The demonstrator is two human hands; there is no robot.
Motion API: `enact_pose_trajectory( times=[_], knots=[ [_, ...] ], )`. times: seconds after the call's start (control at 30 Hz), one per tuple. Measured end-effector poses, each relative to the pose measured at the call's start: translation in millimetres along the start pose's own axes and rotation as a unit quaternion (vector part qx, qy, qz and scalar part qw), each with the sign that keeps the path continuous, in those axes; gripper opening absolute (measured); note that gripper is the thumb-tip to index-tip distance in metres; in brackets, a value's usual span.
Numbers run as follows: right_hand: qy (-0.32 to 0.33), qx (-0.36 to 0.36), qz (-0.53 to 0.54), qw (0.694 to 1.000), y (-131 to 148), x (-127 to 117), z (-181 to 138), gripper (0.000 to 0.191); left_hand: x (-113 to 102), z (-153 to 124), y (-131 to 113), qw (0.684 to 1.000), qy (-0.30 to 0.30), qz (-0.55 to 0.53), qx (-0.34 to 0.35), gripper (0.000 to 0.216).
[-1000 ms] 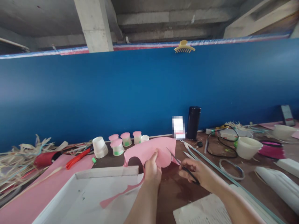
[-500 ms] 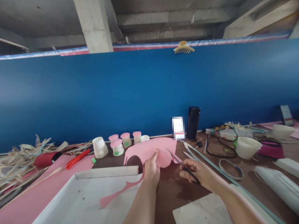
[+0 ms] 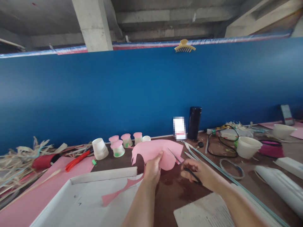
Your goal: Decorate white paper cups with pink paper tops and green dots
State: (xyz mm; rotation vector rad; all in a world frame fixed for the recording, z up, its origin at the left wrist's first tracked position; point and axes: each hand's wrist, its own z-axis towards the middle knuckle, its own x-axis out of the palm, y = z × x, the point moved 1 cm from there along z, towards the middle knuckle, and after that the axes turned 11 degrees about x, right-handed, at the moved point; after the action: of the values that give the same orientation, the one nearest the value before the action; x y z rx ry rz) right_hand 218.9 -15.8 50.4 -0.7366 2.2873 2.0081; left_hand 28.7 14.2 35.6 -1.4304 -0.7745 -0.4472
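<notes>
A sheet of pink paper with curved cut-outs is pinched in my left hand, thumb on top. My right hand is wrapped round a pair of black-handled scissors, whose blades lie at the sheet's right part, beside a rounded edge. From near my left hand a narrow pink offcut trails over the white box tray. Behind the sheet stand several small cups with pink paper tops. The fingertips under the paper are hidden.
White stacked cups and red-handled pliers lie to the left, near heaped strips. A dark flask stands against the blue partition. Pale blue strips, a black cord and a white cup are on the right.
The pink sheet has turned slightly and its left end has shifted rightward. The scissors remain at the cut on the right side. My view has moved a little.
</notes>
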Motion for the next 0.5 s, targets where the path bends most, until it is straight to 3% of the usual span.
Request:
enact_pose_trajectory(
  times=[0.33, 0.5],
  knots=[
    [-0.008, 0.007, -0.010, 1.000, 1.5, -0.4, -1.0, 0.033, -2.9, 2.6, -0.1, 1.000, 0.000, 0.010, 0.003, 0.013],
    [-0.003, 0.008, -0.009, 1.000, 0.7, 0.1, 0.9, 0.033, -5.0, 6.4, 1.6, 1.000, -0.004, 0.020, 0.012, 0.023]
  ],
)
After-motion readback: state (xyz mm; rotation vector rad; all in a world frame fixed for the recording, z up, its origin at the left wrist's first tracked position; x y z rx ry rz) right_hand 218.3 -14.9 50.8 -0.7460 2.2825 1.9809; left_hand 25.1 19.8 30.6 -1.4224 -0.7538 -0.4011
